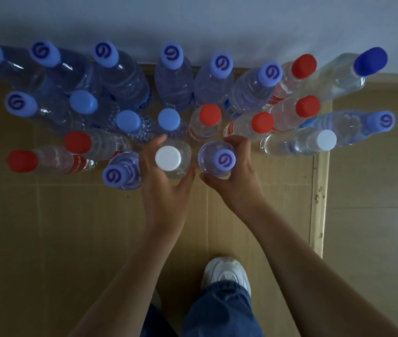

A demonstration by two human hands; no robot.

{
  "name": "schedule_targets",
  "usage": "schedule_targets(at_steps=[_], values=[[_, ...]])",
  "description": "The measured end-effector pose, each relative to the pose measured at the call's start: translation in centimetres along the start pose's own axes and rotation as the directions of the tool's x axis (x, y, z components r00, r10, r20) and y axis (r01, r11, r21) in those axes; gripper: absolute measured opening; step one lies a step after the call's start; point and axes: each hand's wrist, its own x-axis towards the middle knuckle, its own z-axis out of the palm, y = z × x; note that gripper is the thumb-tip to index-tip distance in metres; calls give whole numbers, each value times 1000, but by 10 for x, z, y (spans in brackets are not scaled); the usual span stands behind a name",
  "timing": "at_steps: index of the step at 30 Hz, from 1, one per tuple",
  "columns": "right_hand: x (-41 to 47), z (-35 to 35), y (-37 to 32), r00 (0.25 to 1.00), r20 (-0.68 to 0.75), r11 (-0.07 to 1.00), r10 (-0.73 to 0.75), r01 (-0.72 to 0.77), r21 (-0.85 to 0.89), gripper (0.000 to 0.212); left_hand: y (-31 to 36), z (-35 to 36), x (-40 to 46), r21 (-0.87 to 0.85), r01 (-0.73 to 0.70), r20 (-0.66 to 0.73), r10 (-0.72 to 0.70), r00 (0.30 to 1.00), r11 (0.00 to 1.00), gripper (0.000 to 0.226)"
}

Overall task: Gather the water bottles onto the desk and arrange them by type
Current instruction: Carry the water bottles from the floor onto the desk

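Bottles crowd the far end of a tan wooden desk: two clear plastic ones stand nearest the person, each gripped around its shoulder. The left hand curls its fingers round the clear white-capped bottle; the right hand wraps the bluish bottle with a pale-purple swirl-marked cap, just beside it. Both look full, so likely heavy for their size, with thin, smooth walls that may flex or slip; a hold low on the shoulder or around the body seems safest. Behind them stand red-capped bottles, plain light-blue-capped ones and more swirl-capped ones, only partly grouped. A white shoe shows below the desk edge.
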Motion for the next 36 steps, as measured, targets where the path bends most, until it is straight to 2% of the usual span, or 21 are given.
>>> schedule_targets(at_steps=[5,10,13,17,25,27,31,36], values=[[-20,-10,-12,999,0,999,35,-35,39,63,12,-23,4,61,-84,165,73,984,995,62],[-85,-44,-54,999,-31,993,39,-35,111,62,62,-79,-12,49,-156,328,132,935,986,70],[-128,-72,-95,996,-26,985,81,-76,153,64,115,-116,-23,44,-141,423,109,899,989,71],[-188,-121,-163,990,-65,964,129,-109,243,62,201,-163,-36,48,-210,482,162,861,976,71],[-317,-236,-288,955,-280,960,93,-12,278,65,378,-230,-72,17,-330,484,281,829,944,59],[-351,-261,-313,936,-342,962,81,16,274,67,423,-247,-85,-6,-361,520,311,796,933,59],[-427,-305,-355,894,-442,965,77,44,258,67,509,-284,-118,-96,-376,653,343,675,922,57],[-535,-342,-386,788,-596,915,154,113,387,63,603,-324,-177,-200,-447,718,441,539,872,65]])
